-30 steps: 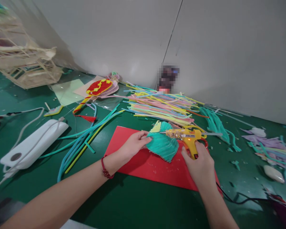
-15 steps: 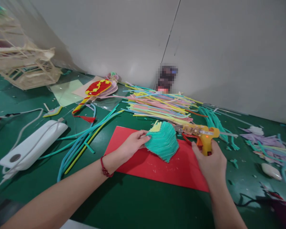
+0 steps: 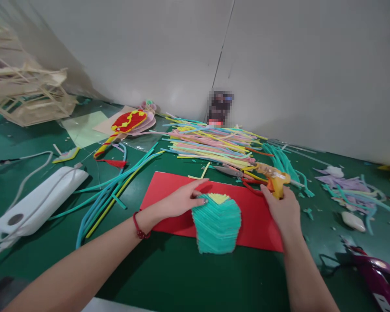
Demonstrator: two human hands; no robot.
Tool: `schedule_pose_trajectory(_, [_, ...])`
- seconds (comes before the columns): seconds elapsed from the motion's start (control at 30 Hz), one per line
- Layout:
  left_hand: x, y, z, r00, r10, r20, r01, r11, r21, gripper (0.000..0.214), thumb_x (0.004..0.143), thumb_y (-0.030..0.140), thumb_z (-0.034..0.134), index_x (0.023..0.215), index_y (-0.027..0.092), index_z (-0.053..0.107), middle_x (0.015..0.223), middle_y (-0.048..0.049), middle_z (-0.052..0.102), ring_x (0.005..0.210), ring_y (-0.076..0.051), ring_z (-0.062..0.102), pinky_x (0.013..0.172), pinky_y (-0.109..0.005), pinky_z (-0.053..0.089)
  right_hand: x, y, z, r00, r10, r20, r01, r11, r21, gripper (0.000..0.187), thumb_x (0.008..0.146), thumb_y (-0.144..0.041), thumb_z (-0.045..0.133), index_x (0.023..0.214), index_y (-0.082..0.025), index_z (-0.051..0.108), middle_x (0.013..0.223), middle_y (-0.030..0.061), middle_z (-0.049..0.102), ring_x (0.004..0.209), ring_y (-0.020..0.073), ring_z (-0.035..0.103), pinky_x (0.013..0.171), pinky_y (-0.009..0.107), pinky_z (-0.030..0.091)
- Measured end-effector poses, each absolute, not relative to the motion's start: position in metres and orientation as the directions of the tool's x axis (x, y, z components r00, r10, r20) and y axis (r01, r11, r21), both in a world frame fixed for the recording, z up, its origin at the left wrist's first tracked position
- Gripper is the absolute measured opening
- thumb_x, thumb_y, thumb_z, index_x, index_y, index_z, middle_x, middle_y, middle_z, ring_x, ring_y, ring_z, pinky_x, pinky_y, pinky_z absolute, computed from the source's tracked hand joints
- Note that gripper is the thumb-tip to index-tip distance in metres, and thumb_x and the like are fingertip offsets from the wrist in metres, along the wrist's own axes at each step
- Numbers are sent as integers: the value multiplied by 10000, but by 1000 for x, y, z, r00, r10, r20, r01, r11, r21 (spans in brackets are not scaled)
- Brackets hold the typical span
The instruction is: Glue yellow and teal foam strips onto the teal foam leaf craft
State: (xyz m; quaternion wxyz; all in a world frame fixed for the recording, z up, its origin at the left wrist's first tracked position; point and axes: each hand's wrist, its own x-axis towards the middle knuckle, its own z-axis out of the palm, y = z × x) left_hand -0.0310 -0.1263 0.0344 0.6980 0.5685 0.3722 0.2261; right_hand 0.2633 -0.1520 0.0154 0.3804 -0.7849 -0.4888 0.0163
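My left hand [image 3: 178, 203] pinches the upper left edge of a teal shield-shaped piece built from strips [image 3: 217, 223], which has a small yellow tip at the top. The piece lies on a red sheet [image 3: 169, 193] and overhangs its near edge. My right hand [image 3: 281, 209] grips the handle of a yellow hot glue gun [image 3: 274, 179] at the sheet's far right corner, its nozzle pointing left and away from the teal piece.
A heap of coloured foam strips [image 3: 211, 145] lies behind the sheet, with teal strips [image 3: 281, 158] to its right. Long teal and yellow strips [image 3: 117, 186], a white box [image 3: 35, 203] with cables, a red-and-yellow ornament [image 3: 126, 122], pastel scraps [image 3: 347, 186] and a purple tool [image 3: 377, 271] lie around on the green table [image 3: 182, 277].
The glue gun has moved off the teal piece to the right and back. My left hand has turned the piece upright and drawn it toward me.
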Motion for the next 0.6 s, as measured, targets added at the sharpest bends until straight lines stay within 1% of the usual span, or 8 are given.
schedule_pose_trajectory(0.07, [-31,-127,35,610,749,-259,166,199,966,696,815,296,609,1437,224,305,1011,-78,682,844,-197,630,684,-286,461,264,-150,13,485,794,366,801,-236,-550,381,694,-577,564,673,-198,526,616,2,474,632,198,471,619,355,423])
schedule_pose_trajectory(0.13, [-32,-126,36,594,769,-237,213,134,968,700,824,276,576,1452,232,268,1037,-84,681,862,-208,636,697,-300,468,264,-150,10,423,813,400,845,-195,-498,352,695,-558,559,671,-210,514,646,19,471,732,239,479,694,398,431])
schedule_pose_trajectory(0.17, [-33,-126,36,580,784,-221,240,95,966,695,825,268,565,1453,228,268,1023,-82,684,858,-209,636,702,-304,467,264,-150,8,396,822,410,860,-176,-479,340,697,-545,560,700,-207,526,670,30,477,782,257,478,729,417,429])
schedule_pose_trajectory(0.23, [-34,-125,37,552,812,-187,299,16,954,680,825,267,554,1447,218,284,967,-73,689,846,-211,632,716,-311,461,264,-150,6,410,818,404,857,-194,-478,368,684,-525,578,813,-180,569,744,57,494,856,280,472,782,446,423])
schedule_pose_trajectory(0.33, [-36,-125,41,504,851,-147,393,-74,917,655,818,289,569,1424,204,336,890,-55,686,820,-212,626,723,-311,452,263,-150,4,507,778,371,800,-265,-538,556,645,-514,622,1037,-122,573,842,81,498,891,281,469,820,465,419])
schedule_pose_trajectory(0.4, [-36,-126,44,474,870,-133,427,-96,899,592,844,315,539,1399,189,376,868,-52,678,798,-211,624,711,-309,454,262,-150,4,545,761,353,768,-283,-575,627,638,-511,639,1114,-112,552,872,83,497,905,277,472,832,471,420])
schedule_pose_trajectory(0.5, [-35,-126,48,404,912,-76,507,-154,848,423,903,297,445,1306,174,484,917,-67,669,849,-219,621,772,-328,457,259,-151,7,547,758,356,765,-281,-579,645,647,-515,651,1144,-118,546,969,121,506,992,297,467,861,497,411])
schedule_pose_trajectory(0.6, [-37,-123,46,327,942,74,645,-279,711,286,914,208,405,1105,180,616,1037,-82,631,990,-229,581,893,-349,427,256,-153,13,522,736,430,795,-238,-558,619,682,-506,637,1153,-114,551,1076,168,510,1079,317,450,900,521,394])
